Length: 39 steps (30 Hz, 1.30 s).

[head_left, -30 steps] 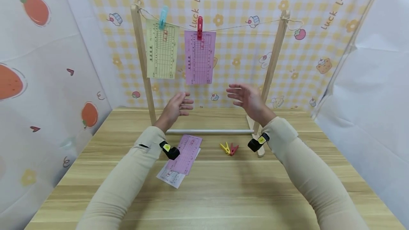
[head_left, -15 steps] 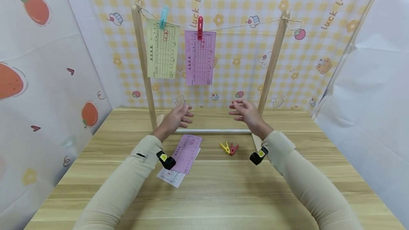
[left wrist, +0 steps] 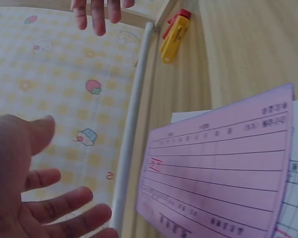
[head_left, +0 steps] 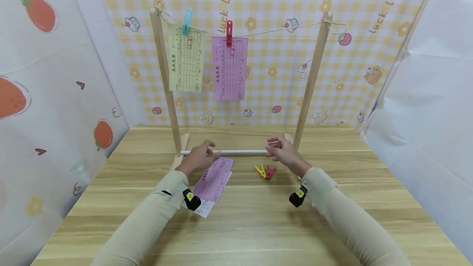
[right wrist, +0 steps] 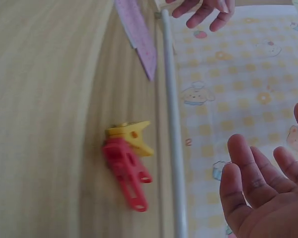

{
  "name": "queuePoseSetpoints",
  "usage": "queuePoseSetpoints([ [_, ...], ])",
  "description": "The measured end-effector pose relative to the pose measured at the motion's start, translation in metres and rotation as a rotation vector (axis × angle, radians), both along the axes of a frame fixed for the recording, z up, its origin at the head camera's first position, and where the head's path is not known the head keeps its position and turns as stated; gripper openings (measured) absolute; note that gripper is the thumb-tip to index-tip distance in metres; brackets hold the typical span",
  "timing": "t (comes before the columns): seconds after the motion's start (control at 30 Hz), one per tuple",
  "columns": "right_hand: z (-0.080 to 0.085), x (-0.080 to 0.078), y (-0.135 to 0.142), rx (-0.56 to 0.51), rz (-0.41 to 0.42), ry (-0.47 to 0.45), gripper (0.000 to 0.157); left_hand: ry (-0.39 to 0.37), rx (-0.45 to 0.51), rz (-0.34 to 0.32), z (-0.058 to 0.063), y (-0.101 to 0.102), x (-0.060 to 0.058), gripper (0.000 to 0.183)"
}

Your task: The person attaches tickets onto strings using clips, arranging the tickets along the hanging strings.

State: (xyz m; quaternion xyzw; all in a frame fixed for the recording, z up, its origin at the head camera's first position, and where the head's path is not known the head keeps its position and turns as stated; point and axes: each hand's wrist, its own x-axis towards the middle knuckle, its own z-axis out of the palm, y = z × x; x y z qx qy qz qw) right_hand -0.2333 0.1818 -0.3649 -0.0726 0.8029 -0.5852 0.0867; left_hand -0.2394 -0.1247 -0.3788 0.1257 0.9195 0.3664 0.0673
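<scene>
My left hand (head_left: 201,158) hovers over the upper end of a pink printed slip (head_left: 214,180), which lies across a white slip (head_left: 204,207) on the table. In the left wrist view its fingers are loosely spread, holding nothing. My right hand (head_left: 285,154) is in the air behind a yellow clothespin (head_left: 260,170) and a red clothespin (head_left: 270,172) lying side by side. Its palm and relaxed fingers show bare in the right wrist view. A yellow-green slip (head_left: 186,60) hangs from a string by a light blue clothespin (head_left: 187,21); a pink slip (head_left: 230,69) hangs by a red clothespin (head_left: 229,34).
Two wooden posts (head_left: 312,81) carry the string (head_left: 275,32) between their tops. A white rod (head_left: 242,152) joins them low down, just above the wooden table (head_left: 251,229). A yellow checked backdrop (head_left: 273,93) stands behind, with white sheets on both sides.
Both hands have come down from below the hanging slips to the level of the white rod, still holding nothing. The slips and clothespins have stayed in place.
</scene>
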Motion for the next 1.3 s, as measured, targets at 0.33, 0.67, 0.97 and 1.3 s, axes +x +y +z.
queuePoseSetpoints([
  [0.33,-0.038,0.001,0.007,0.106,-0.081,0.007,0.038,-0.025,-0.128,0.041,-0.015,0.002,0.009,0.058],
  [0.67,-0.056,0.004,0.007,0.184,-0.144,-0.074,0.042,-0.020,-0.208,0.058,-0.023,0.007,0.013,0.063],
  [0.97,-0.062,0.000,0.008,0.228,-0.130,-0.070,0.036,-0.034,-0.272,0.065,-0.026,0.010,0.013,0.055],
  [1.3,-0.066,-0.003,0.015,0.315,-0.083,-0.052,0.030,-0.011,-0.372,0.097,-0.026,0.017,0.013,0.044],
])
